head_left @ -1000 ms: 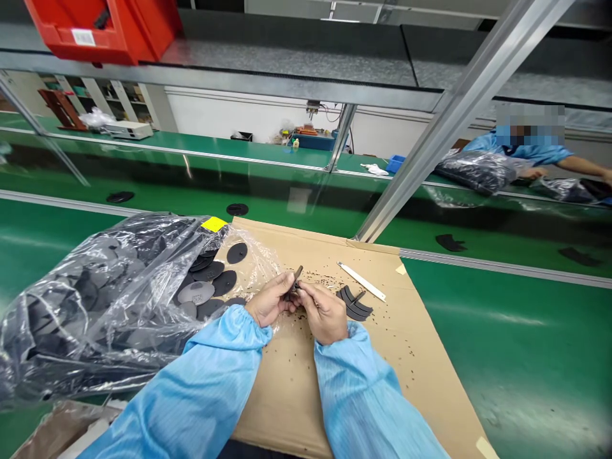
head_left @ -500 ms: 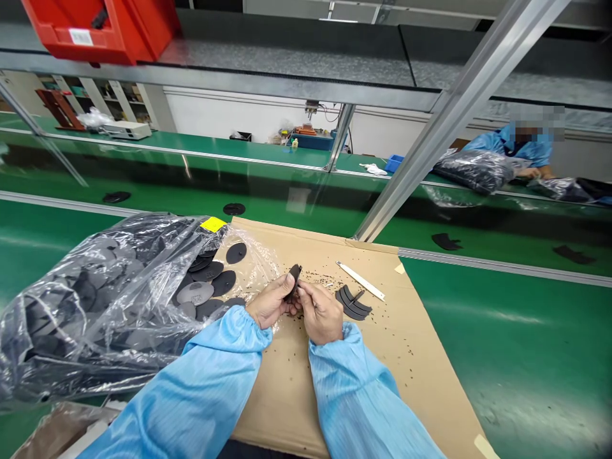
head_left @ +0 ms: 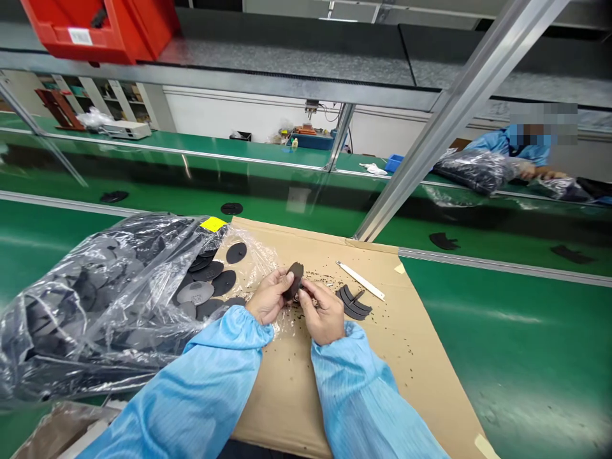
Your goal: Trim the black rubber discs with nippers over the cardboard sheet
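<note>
A dark oval piece (head_left: 295, 280) is pinched between the thumb and fingers of my left hand (head_left: 268, 298), tilted up above the cardboard sheet (head_left: 282, 401). My right hand (head_left: 324, 310) is closed at the right edge of that piece; whatever its fingertips grip is too small to make out. Small dark crumbs lie around and below both hands. Right of my right hand are several curved black pieces (head_left: 352, 303) and a white-handled knife (head_left: 361, 280). To the left, a clear plastic bag (head_left: 109, 299) full of grey and black ovals lies open towards the cardboard.
A metal post (head_left: 415, 153) slants up behind the cardboard. Above hangs a shelf with a red bin (head_left: 100, 32). Dark pieces, including one oval (head_left: 232, 208), lie on the green surface beyond. A person in blue (head_left: 516, 150) handles plastic bags at the far right.
The oval piece has turned so more of its flat face shows. My right hand has shifted slightly right and down. Loose pieces on the far green surface have moved slightly left.
</note>
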{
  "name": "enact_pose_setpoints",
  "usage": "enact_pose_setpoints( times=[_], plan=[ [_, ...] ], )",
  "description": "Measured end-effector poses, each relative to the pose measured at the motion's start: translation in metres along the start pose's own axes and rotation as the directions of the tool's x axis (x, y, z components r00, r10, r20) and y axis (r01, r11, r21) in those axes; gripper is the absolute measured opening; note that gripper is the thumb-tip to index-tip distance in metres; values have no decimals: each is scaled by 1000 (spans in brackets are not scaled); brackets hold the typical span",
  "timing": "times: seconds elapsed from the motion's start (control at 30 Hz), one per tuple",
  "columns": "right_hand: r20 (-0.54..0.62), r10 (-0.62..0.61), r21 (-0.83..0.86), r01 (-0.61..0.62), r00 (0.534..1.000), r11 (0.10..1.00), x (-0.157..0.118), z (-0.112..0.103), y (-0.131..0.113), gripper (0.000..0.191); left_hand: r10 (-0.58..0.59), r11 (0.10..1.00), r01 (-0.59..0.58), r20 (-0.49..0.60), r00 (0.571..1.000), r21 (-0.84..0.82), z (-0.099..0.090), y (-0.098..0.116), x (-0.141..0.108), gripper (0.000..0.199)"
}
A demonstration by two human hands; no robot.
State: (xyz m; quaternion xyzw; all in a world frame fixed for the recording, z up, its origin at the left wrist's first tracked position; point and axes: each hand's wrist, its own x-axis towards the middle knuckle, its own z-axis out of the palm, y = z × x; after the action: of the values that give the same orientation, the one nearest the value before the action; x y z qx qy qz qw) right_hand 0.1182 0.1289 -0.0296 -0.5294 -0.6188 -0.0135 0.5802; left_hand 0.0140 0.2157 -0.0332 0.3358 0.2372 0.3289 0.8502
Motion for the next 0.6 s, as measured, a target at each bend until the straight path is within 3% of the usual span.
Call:
enact_pose_setpoints(
  times=[0.27,0.47,0.6],
  plan=[
    [10,-48,-105,49,999,993,0,1,2,19,-86,996,85,40,995,25,-4,-3,0,69],
    [23,-102,-238,104,995,966,-2,-1,5,19,-82,996,79,77,994,39,-4,-5,2,70],
    [23,-64,-323,68,998,944,-3,-2,7,21,-95,995,88,146,985,53,0,-5,5,77]
  ],
)
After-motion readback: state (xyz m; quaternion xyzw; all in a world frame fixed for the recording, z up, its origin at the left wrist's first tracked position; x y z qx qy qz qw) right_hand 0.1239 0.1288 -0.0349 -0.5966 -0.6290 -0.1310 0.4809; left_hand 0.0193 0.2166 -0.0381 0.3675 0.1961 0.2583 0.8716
